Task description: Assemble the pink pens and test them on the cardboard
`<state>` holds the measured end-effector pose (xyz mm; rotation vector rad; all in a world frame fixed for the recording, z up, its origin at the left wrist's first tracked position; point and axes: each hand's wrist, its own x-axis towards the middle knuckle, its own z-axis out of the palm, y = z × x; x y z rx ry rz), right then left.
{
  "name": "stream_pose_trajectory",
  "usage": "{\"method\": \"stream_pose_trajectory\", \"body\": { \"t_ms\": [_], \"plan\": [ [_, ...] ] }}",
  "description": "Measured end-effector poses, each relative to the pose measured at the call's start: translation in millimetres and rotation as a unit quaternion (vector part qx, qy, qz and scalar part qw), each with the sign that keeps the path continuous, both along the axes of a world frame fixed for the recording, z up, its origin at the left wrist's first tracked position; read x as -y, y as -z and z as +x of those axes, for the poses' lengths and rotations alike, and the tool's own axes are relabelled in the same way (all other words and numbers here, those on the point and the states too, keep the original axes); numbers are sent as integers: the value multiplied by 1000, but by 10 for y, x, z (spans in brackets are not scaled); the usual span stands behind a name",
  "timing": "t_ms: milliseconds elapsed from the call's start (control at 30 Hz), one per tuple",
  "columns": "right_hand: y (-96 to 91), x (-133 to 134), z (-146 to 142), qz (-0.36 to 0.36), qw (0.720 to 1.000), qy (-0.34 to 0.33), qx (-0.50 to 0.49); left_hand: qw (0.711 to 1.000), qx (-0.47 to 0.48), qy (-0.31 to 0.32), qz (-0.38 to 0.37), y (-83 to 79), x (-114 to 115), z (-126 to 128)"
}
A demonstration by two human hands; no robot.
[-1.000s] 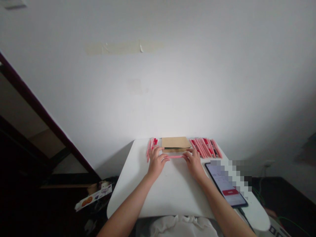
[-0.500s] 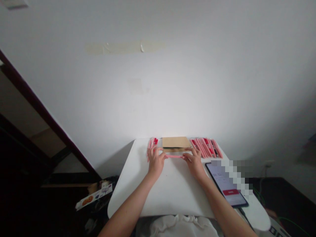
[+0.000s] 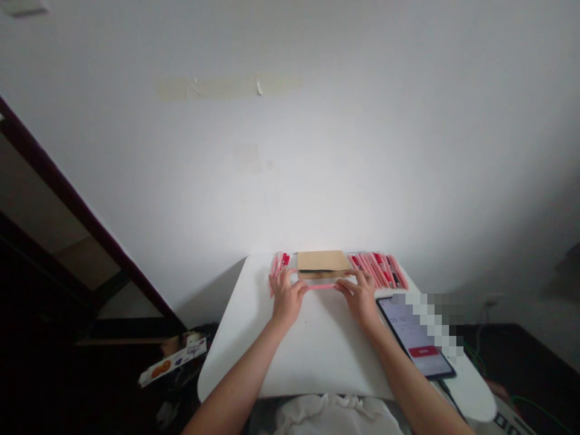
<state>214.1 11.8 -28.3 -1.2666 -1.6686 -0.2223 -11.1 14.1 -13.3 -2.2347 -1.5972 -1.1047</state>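
A pink pen [image 3: 322, 286] lies crosswise between my two hands, just above the white table [image 3: 317, 350]. My left hand [image 3: 286, 295] pinches its left end and my right hand [image 3: 357, 294] pinches its right end. Right behind the pen sits a flat brown cardboard box [image 3: 322, 262]. A few pink and red pens [image 3: 277, 264] lie left of the box, partly hidden by my left hand. A row of several pink and red pens [image 3: 379, 269] lies to the right of the box.
A phone [image 3: 414, 343] with a lit screen lies on the table at my right forearm. A white wall stands directly behind the table. A printed carton [image 3: 172, 362] lies on the dark floor at the left. Cables run on the floor at the right.
Both hands and the pen have shifted slightly away from me, toward the cardboard box. The grip on the pen looks unchanged.
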Motion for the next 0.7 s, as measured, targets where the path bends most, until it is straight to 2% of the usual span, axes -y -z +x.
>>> {"method": "stream_pose_trajectory", "body": {
  "t_ms": [267, 700],
  "plan": [
    [28, -3, 19, -4, 1000, 2, 5, 1000, 17, 7, 13, -16, 8, -6],
    [4, 15, 5, -15, 1000, -3, 9, 999, -16, -18, -25, 6, 10, 9]
  ]
}}
